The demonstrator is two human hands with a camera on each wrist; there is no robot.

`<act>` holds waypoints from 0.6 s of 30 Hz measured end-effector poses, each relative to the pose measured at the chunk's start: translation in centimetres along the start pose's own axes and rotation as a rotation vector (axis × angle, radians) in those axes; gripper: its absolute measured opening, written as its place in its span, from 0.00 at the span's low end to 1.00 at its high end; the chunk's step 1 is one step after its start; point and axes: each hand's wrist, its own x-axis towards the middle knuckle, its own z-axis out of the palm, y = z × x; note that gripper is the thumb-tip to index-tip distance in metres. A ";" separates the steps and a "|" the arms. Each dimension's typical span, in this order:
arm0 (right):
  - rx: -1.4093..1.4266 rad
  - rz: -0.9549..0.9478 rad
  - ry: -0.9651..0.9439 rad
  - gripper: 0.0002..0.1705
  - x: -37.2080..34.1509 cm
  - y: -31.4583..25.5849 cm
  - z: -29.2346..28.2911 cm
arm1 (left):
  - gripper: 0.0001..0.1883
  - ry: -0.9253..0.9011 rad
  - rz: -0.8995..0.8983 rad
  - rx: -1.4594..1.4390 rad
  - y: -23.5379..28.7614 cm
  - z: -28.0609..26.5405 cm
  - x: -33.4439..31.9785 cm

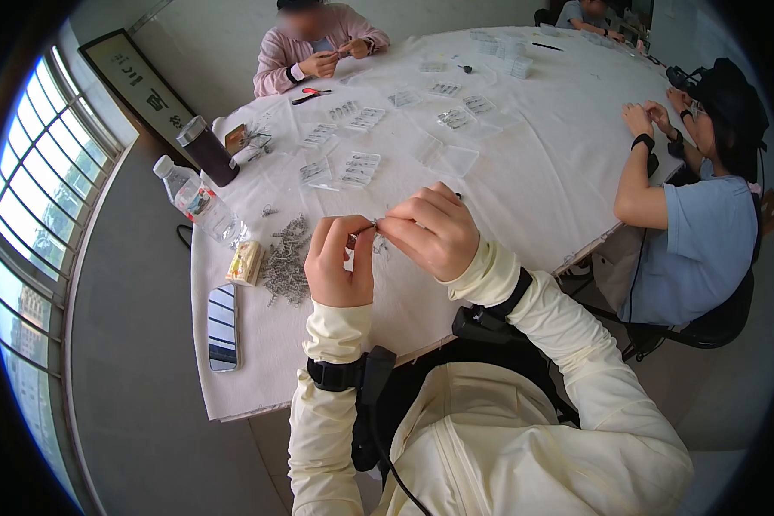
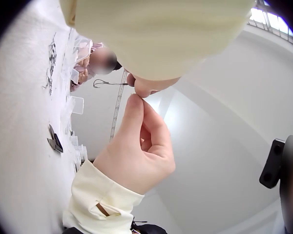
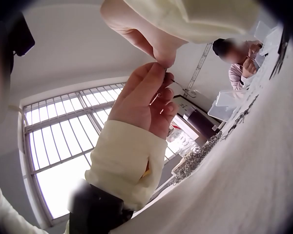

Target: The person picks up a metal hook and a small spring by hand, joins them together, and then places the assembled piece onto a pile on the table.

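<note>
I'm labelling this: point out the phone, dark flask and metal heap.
Phone (image 1: 224,328): head view, on its screen.
Dark flask (image 1: 211,156): head view, on its body.
Metal heap (image 1: 287,265): head view, its middle.

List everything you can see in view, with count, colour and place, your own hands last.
wire hook: one, dark, at left fingertips
metal-piece pile: one, silver-grey, left of hands
smartphone: one, reflective screen, near-left edge
tissue pack: one, cream-yellow, beside pile
water bottle: one, clear, left edge
flask: one, dark brown, beyond bottle
pliers: one, red-black, near pink jacket
plastic boxes: many, clear, mid-table and beyond
tablecloth: one, white, over table
window: one, barred, left wall
framed sign: one, pale, left wall
other people: at least three, pink jacket, light-blue shirt, around table
left hand: one, cream sleeve, pinching hook
right hand: one, cream sleeve, grip contents unclear
</note>
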 end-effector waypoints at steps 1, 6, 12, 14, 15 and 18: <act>-0.003 0.006 0.000 0.14 0.0 0.0 0.0 | 0.03 0.002 0.010 0.009 0.0 0.0 0.0; 0.007 0.034 -0.015 0.13 0.1 -0.1 -0.2 | 0.03 -0.010 0.021 0.006 0.0 -0.2 0.0; 0.040 0.065 -0.010 0.12 -0.1 0.0 0.0 | 0.03 0.004 0.017 -0.013 -0.2 -0.2 0.0; 0.056 0.077 -0.019 0.13 -0.1 0.1 0.1 | 0.04 0.008 0.019 -0.017 -0.1 -0.1 0.0; 0.056 0.078 -0.019 0.13 -0.1 0.1 0.1 | 0.04 0.007 0.017 -0.016 -0.1 -0.2 0.0; 0.067 0.089 -0.022 0.13 -0.1 0.1 0.1 | 0.04 0.005 0.017 -0.013 -0.1 -0.2 0.0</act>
